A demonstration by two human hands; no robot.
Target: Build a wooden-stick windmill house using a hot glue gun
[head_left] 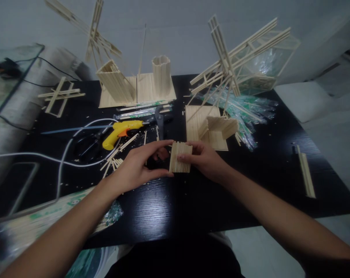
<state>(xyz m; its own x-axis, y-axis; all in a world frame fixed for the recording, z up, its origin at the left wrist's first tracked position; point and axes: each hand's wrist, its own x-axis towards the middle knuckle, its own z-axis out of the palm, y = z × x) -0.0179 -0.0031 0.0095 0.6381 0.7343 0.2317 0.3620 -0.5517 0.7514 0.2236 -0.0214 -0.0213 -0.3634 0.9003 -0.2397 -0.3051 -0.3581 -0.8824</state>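
Between my two hands, above the black table, is a small panel of wooden sticks (180,158) laid side by side. My left hand (144,162) grips the panel's left side, thumb at the lower corner and forefinger at the upper one. On the right edge, my right hand (205,158) pinches it, thumb on the face and the other fingers behind. Just beyond my right hand stands a stick-built base with low walls (203,123). A yellow glue gun (124,131) lies past my left hand, beside dark cutting pliers (160,121).
Windmill-like stick models (227,65) and a round stick tower (161,77) stand along the back. Cut sticks (114,164) and a white cable (65,154) lie at left. Plastic-wrapped stick packs (244,112) lie back right; another pack (56,208) is at front left.
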